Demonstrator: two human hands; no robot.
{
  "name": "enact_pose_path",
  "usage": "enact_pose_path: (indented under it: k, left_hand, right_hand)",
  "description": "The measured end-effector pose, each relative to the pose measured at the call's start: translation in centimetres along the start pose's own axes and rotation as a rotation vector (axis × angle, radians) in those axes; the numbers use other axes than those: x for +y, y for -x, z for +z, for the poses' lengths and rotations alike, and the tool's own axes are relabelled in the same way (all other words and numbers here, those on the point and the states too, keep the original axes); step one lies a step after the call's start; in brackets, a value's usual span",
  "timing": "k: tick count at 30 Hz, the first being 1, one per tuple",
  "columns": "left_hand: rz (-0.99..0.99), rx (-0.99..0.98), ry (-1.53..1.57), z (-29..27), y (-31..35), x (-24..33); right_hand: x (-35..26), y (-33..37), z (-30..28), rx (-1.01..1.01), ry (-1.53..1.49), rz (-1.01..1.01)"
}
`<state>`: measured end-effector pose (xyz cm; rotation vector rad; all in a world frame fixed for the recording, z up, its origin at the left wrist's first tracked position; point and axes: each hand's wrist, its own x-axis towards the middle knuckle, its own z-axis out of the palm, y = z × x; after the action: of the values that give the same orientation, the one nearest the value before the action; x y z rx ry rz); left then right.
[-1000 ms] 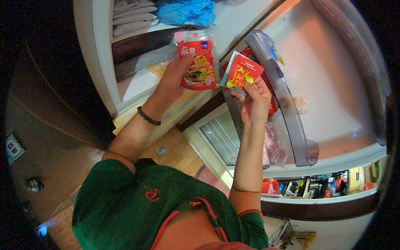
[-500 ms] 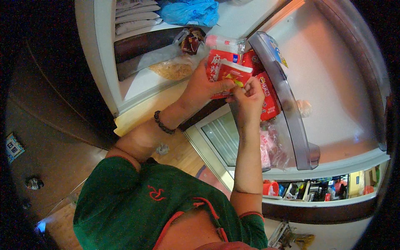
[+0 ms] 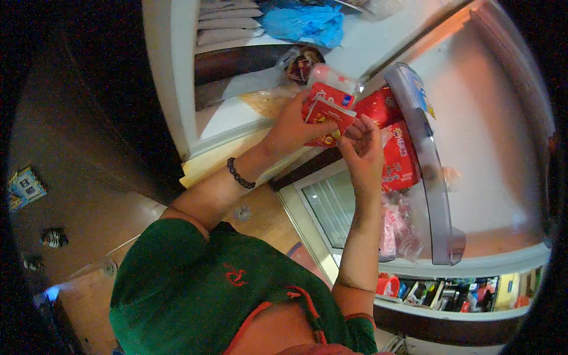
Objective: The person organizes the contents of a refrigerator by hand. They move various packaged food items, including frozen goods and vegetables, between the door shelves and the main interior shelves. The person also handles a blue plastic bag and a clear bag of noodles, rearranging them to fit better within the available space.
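My left hand [image 3: 291, 127] grips a couple of red printed packets [image 3: 327, 120], its thumb across the front one. The packets overlap, and the front one has a pale top edge. Beside their right edge is my right hand [image 3: 365, 148], its fingers apart and slightly curled; nothing shows held in it. Whether its fingertips touch the packets is hard to tell. Past my right hand, larger red packages [image 3: 400, 157] sit in the clear door bin [image 3: 435, 177] of an open fridge. A pink-and-white package [image 3: 334, 78] lies just beyond the packets.
Shelves at the far side carry grey bags [image 3: 229, 23], a blue plastic bag [image 3: 305, 25] and a clear bag of yellowish food [image 3: 260, 103]. Pink plastic bags [image 3: 397, 228] fill the door bin's near end. Below the door, an open drawer [image 3: 438, 294] holds mixed small items.
The view has shifted, so the scene sits lower and further right. My right fingers have spread and come off the packets' lower edge; my left hand still holds them.
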<state>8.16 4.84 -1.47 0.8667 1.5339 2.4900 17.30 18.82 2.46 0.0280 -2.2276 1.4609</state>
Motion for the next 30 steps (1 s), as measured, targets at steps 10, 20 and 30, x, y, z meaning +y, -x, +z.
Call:
enact_pose_path:
  k: [10,20,30]
  left_hand:
    - [-0.384,-0.193,-0.103,-6.4,1.7,0.9]
    - [-0.162,0.009,-1.416,-8.7,2.7,4.5]
    - [-0.054,0.063,-1.423,-8.7,4.9,1.9]
  right_hand:
    - [4.9,-0.1,5.8,-0.291,-0.423,0.364]
    - [6.1,0.3,14.5,-0.233,-0.954,0.542]
    - [4.6,1.2,15.1,-0.724,-1.045,0.941]
